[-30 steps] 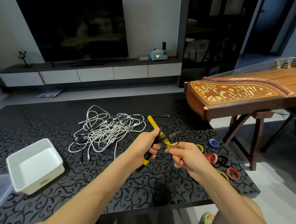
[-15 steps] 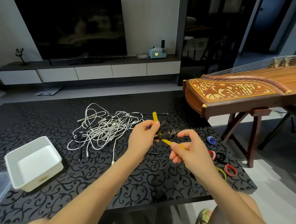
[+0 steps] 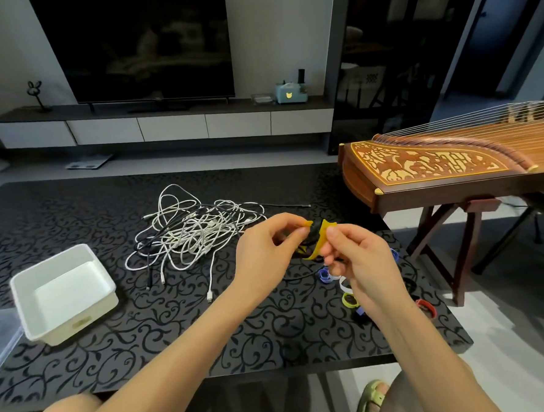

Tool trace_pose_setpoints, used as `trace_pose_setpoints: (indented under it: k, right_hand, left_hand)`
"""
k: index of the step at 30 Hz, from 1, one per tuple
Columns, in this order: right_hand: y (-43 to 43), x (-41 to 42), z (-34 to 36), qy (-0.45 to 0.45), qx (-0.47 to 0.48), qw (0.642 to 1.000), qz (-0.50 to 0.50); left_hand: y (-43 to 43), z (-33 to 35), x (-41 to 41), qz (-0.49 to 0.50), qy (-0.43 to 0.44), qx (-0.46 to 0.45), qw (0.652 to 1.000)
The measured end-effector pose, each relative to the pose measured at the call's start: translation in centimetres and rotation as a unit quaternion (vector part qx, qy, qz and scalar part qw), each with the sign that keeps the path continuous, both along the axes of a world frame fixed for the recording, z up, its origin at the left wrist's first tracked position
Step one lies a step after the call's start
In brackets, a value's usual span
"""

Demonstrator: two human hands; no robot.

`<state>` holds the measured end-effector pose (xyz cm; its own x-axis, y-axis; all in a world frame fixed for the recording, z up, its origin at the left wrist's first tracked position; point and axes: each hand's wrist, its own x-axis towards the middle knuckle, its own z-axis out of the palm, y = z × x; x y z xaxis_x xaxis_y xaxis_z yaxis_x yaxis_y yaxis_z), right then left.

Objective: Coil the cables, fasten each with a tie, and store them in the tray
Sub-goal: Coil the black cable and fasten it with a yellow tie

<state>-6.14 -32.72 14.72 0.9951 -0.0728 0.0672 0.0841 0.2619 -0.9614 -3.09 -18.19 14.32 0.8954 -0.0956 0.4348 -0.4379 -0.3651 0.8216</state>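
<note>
My left hand [image 3: 267,250] pinches one end of the yellow tie [image 3: 323,238]; my right hand [image 3: 360,257] pinches the other end. The tie wraps the black cable [image 3: 313,232] between my fingertips. The loose cables [image 3: 196,232] lie just left of my left fingers, and the tray [image 3: 32,313] sits well left.

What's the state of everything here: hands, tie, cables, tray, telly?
left hand: pinches black cable and yellow tie
right hand: pinches yellow tie
yellow tie: curved round black cable
white cables: tangled, uncoiled
tray: upright, no cables inside
loose ties: rolled, on table
TV: screen dark
</note>
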Motion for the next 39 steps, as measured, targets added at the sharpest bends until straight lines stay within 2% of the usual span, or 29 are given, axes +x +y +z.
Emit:
trace_pose_setpoints:
  k: [3,5,9,11,13,15,17,19,22,24,26,28,39]
  right_hand:
    - [0.4,-0.1,0.2,0.003,0.058,0.998,0.002]
    - [0.7,-0.4,0.4,-0.029,0.070,0.997,0.004]
    - [1.8,-0.9,0.3,-0.141,-0.021,0.989,-0.041]
    - [2.5,-1.3,0.1,-0.235,-0.143,0.957,-0.087]
    - [2.9,-1.4,-0.4,-0.324,-0.277,0.895,-0.132]
    - [2.9,-1.2,-1.0,-0.356,-0.331,0.856,-0.178]
    - [2.8,-0.9,-1.4,-0.303,-0.309,0.871,-0.232]
    - [2.6,-0.6,-1.5,-0.217,-0.247,0.910,-0.254]
    - [1.7,0.0,-1.2,-0.134,-0.145,0.964,-0.176]
    - [0.9,0.2,-0.6,-0.093,-0.102,0.986,-0.092]
    - [0.4,0.2,-0.4,-0.074,-0.123,0.989,-0.041]
    - [0.1,0.3,-0.5,-0.079,-0.137,0.987,-0.032]
    - [0.8,-0.3,-0.6,-0.121,-0.148,0.978,-0.088]
  left_hand:
    - [0.1,-0.1,-0.5,0.018,-0.060,0.043,0.997]
    - [0.1,-0.3,-0.7,0.048,-0.103,0.070,0.991]
    - [-0.3,-0.5,-1.3,0.110,-0.159,0.137,0.972]
    - [-0.4,-0.6,-1.3,0.139,-0.159,0.170,0.962]
    - [-0.5,-0.5,-1.2,0.165,-0.163,0.217,0.948]
    - [-0.6,-0.5,-1.1,0.163,-0.160,0.225,0.947]
    - [-0.7,-0.7,-1.0,0.136,-0.127,0.184,0.965]
    - [-0.7,-0.9,-1.1,0.092,-0.097,0.136,0.982]
    - [-0.5,-1.2,-1.0,0.020,-0.053,0.071,0.996]
    - [-0.3,-1.3,-0.8,-0.003,-0.014,0.028,1.000]
    - [-0.2,-1.4,-0.6,-0.008,-0.001,0.014,1.000]
    - [-0.2,-1.4,-0.6,-0.012,-0.010,0.016,1.000]
    - [-0.3,-1.5,-0.8,0.005,-0.068,0.031,0.997]
